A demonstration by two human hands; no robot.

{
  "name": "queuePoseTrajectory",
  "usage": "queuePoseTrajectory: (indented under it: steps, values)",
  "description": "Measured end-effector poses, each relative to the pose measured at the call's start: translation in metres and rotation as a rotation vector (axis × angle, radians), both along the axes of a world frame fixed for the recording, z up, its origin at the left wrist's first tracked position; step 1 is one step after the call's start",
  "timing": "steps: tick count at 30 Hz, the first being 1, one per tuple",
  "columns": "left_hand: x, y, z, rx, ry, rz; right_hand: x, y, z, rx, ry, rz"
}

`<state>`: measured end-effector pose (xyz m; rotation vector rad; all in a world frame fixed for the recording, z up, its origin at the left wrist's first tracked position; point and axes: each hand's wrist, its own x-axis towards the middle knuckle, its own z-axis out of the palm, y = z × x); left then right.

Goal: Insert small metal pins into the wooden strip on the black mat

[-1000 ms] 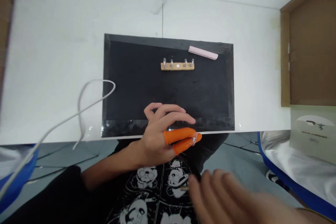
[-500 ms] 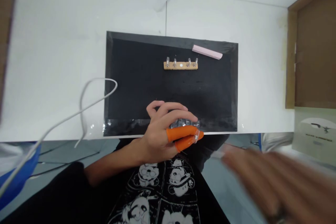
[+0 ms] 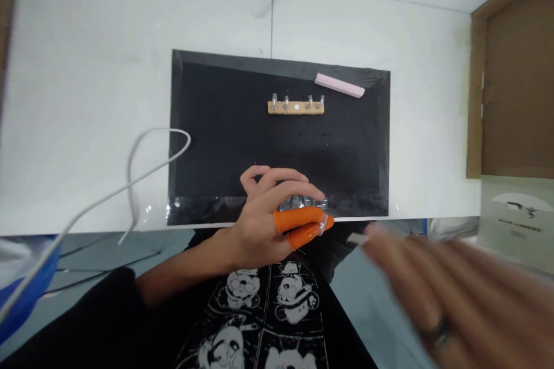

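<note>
Clear small piece (image 3: 321, 223) is pinched at the tips of the left hand (image 3: 255, 228). Its grip is closed narrowly on the piece between thumb and forefinger, both sheathed in orange finger cots (image 3: 298, 219). The piece is held right at the near edge of the desk (image 3: 86, 69), over the front border of the black mat (image 3: 281, 144); its shape cannot be made out. The other fingers are spread over the mat's shiny taped border, where a glinting patch beneath them cannot be told from glare.

The right hand (image 3: 450, 294) is blurred at the lower right, off the desk and cut by the frame. A dark ring is seen on one finger and a whitish sliver (image 3: 357, 238) at the fingertips, but whether that grip is closed on it cannot be told.

Bare mat lies open between the left hand and a wooden strip (image 3: 295, 107) set with small upright pegs. A pink bar (image 3: 339, 85) lies on the mat's far right border. Wide bare desk is left beside the mat, crossed by a looped white cable (image 3: 130, 186) that overlaps the mat's left edge and runs off the near edge. A brown cardboard box (image 3: 515, 81) at the right is cut off.
</note>
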<state>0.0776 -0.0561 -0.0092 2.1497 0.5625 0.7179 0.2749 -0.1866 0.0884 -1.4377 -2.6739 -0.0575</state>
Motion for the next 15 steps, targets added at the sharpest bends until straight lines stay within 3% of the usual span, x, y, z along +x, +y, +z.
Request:
queuePoseTrajectory:
  steps: [4, 9, 12, 15]
  values:
    - [0.000, 0.000, 0.001, -0.010, 0.014, -0.007, -0.018, 0.005, 0.000, 0.020, -0.025, 0.018]
    - [0.001, -0.001, 0.001, -0.022, 0.032, -0.002, -0.015, 0.008, 0.004, 0.031, -0.044, 0.093]
    - [0.002, -0.002, -0.001, -0.004, -0.014, 0.006, -0.016, 0.004, 0.002, 0.030, -0.042, -0.024]
    - [0.003, -0.002, 0.000, -0.002, -0.011, -0.001, -0.019, -0.002, -0.002, 0.020, -0.051, 0.035]
